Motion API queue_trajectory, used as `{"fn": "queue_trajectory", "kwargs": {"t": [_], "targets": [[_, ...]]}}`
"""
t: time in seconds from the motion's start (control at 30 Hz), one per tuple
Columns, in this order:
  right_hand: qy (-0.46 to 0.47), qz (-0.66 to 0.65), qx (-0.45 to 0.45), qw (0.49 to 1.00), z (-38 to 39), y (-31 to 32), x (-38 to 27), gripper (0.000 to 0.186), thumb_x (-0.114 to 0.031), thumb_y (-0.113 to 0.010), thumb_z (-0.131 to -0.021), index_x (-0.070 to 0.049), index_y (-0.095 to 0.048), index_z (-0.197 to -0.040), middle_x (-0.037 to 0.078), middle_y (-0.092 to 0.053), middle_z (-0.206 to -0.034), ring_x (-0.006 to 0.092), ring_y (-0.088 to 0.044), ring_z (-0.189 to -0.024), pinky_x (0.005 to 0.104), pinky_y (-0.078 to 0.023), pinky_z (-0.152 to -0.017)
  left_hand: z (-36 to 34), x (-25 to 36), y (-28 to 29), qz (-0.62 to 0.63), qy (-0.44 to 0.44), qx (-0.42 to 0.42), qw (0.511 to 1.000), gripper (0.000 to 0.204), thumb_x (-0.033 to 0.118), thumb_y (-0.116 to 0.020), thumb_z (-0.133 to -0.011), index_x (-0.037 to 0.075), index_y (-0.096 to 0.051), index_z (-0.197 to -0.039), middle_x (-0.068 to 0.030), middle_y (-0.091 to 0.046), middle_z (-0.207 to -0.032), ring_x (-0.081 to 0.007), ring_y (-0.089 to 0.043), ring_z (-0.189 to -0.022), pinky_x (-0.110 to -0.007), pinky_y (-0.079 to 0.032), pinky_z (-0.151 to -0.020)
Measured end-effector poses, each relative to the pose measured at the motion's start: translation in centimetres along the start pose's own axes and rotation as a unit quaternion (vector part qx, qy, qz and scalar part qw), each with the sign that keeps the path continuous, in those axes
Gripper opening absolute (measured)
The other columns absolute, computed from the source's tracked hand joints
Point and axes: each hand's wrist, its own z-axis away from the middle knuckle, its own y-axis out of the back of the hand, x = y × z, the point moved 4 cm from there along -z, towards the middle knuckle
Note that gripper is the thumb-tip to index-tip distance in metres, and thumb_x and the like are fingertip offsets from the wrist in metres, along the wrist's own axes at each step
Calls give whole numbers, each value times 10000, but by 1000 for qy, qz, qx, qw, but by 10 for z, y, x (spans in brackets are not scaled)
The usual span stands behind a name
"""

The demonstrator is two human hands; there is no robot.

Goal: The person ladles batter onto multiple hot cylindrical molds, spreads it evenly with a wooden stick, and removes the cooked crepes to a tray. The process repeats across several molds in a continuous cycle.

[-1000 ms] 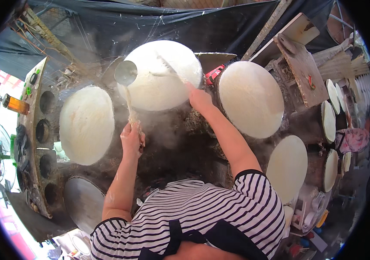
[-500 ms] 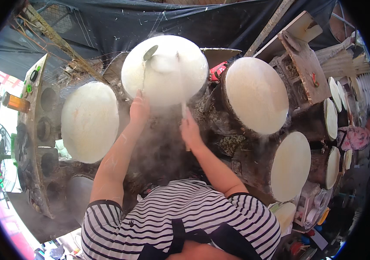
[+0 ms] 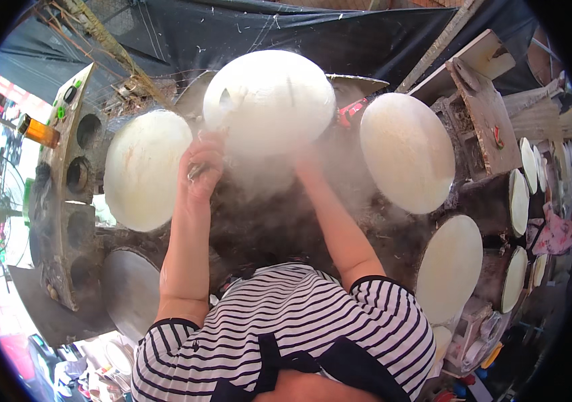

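My left hand (image 3: 202, 161) is closed around the handle of a ladle (image 3: 225, 99), whose bowl shows edge-on at the left of a big white round surface (image 3: 276, 100). The handle's end pokes out below my fingers. Steam rises thickly from this round top, which is in front of me. My right hand (image 3: 307, 161) is at the near right edge of the same surface, blurred by steam, its fingers hidden. A faint narrow upright mark (image 3: 291, 90) crosses the white top; I cannot tell what it is.
Other pale round tops stand about: one on the left (image 3: 149, 171), one on the right (image 3: 408, 153), one nearer right (image 3: 450, 268). A grey round lid or pan (image 3: 130, 291) is at lower left. Hollow blocks (image 3: 80, 174) line the left; a board (image 3: 477, 114) leans at far right.
My left hand has drawn back toward me with the ladle, whose bowl has turned edge-on. My right hand has moved forward and right into the steam; the pale stick it held is out of sight.
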Motion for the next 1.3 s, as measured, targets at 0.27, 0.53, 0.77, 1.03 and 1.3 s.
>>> {"fn": "queue_trajectory", "kwargs": {"t": [0.27,0.53,0.77,1.03,1.3], "targets": [[-24,189,-171,967,33,54,-31,343,-192,-426,-887,-141,-438,-1225,190,-595,-899,348,-602,-797,462,-484,-671,0,-33,-32,-66,-4,-82,994,195,170,-361,-945,21,-417,-833,-29,-382,-589,-99,-388,-463,-214,-346,-371],[57,296,-53,952,-36,90,31,379,-232,-460,-851,-193,-452,-1228,133,-579,-784,321,-607,-654,440,-487,-578,24,-37,-21,-198,-111,-11,974,173,155,-362,-950,17,-394,-850,-32,-401,-706,-91,-362,-470,-223,-323,-351],[99,317,-71,941,6,87,23,413,-218,-509,-825,-217,-459,-1236,121,-578,-745,290,-606,-636,440,-485,-523,51,-34,1,-253,-150,24,955,155,150,-398,-944,35,-393,-841,-29,-413,-753,-71,-354,-474,-213,-297,-344],[89,316,-100,939,-28,85,24,374,-186,-433,-861,-192,-465,-1234,164,-591,-777,333,-625,-686,456,-498,-582,69,-48,15,-300,-245,79,918,183,175,-396,-949,47,-378,-819,-13,-377,-659,-65,-341,-452,-201,-277,-317],[155,328,-170,916,-37,74,11,366,-185,-395,-864,-162,-479,-1219,177,-633,-787,345,-638,-700,482,-495,-603,109,-53,38,-340,-221,12,914,174,190,-405,-949,38,-393,-867,-10,-394,-685,-60,-344,-461,-197,-279,-326]]}}
